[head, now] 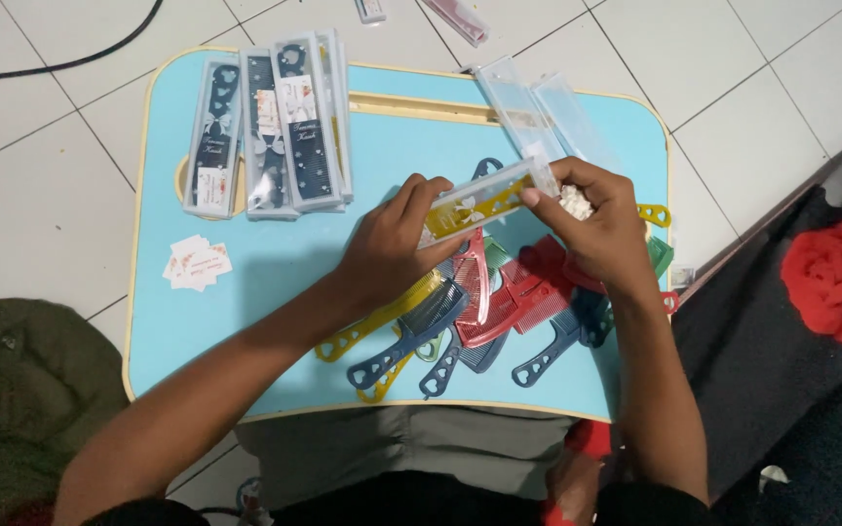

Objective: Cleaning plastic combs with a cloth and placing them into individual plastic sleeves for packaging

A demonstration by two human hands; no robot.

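While combs [470, 312] litter the blue desk [275, 263], we hold a clear sleeve with yellow comb [479, 203]: left hand [397, 244] grip and right hand [596, 224] grip both closed on it.

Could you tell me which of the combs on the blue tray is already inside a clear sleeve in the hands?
The yellow comb, held in a clear sleeve between the left hand and right hand; the others lie loose below.

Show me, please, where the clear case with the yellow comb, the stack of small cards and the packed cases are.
clear case with yellow comb [479, 202], head view, middle of the case.
stack of small cards [197, 263], head view, top card.
packed cases [270, 127], head view, middle case's front.
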